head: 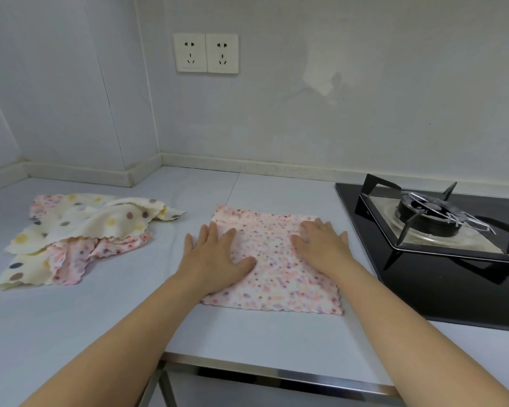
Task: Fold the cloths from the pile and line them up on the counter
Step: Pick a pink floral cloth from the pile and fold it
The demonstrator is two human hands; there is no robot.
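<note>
We press our left hand [218,257] and right hand [321,245], fingers flat, on the pink speckled cloth [274,277]; cloth pile [80,236] lies left.

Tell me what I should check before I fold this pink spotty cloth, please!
1. Pink cloth spread flat on the counter: ok.
2. Left hand and right hand pressing flat on it: ok.
3. Cloth apart from the stove: ok, its right edge is near but not touching.
4. Burner off: ok, no flame shows.
5. Pile out of the way on the left: ok.
6. Number of cloths in the pile: cannot tell, they overlap.
</note>
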